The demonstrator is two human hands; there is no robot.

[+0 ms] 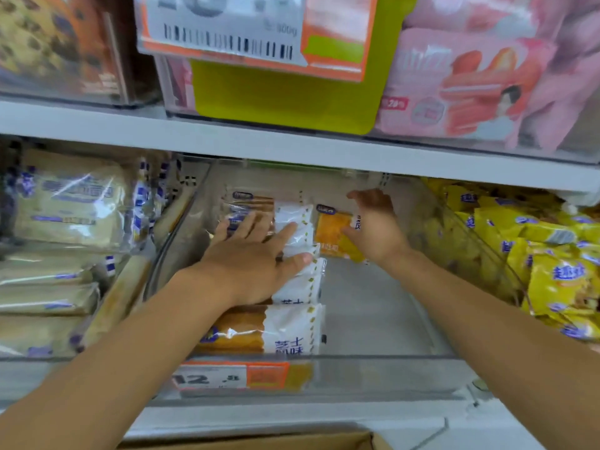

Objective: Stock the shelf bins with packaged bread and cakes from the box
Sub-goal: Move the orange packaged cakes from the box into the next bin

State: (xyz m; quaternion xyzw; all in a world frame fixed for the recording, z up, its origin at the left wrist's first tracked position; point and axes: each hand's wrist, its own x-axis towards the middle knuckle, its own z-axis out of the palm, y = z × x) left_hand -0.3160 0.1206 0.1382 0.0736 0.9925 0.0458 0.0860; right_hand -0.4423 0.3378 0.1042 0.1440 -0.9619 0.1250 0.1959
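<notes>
Overhead, looking down into the lower shelf, both forearms reach forward into the middle bin [373,371].

Hands:
- Left hand [256,254]: palm down, fingers straight and spread, pressing flat on the row of bread packs [293,332] along the bin's left side. Fingertips lie on the white ends of the wrappers.
- Right hand [376,225]: further back, wrist bent left, fingers curled over the right end of an orange pack [331,233] with the thumb against its front. The pack sits at the back of the bin, just beside the row under the left hand.

Containers:
- Left bin [107,316]: clear wall, stacked with pale loaf packs [68,203] printed in blue.
- Middle bin: clear plastic. Brown-and-white bread packs are lined front to back on the left; bare floor on the right half. A price tag [233,378] is fixed to its front wall.
- Right bin [470,241]: heaped with yellow packs [552,274], lying loose at mixed angles.
- Shelf above: a dark cookie pack [48,43] at left, a price label [227,30] over a green card [285,99] at centre, pink packs [454,89] at right.
- Cardboard box [292,443]: only its top edge shows at the bottom; contents hidden.
</notes>
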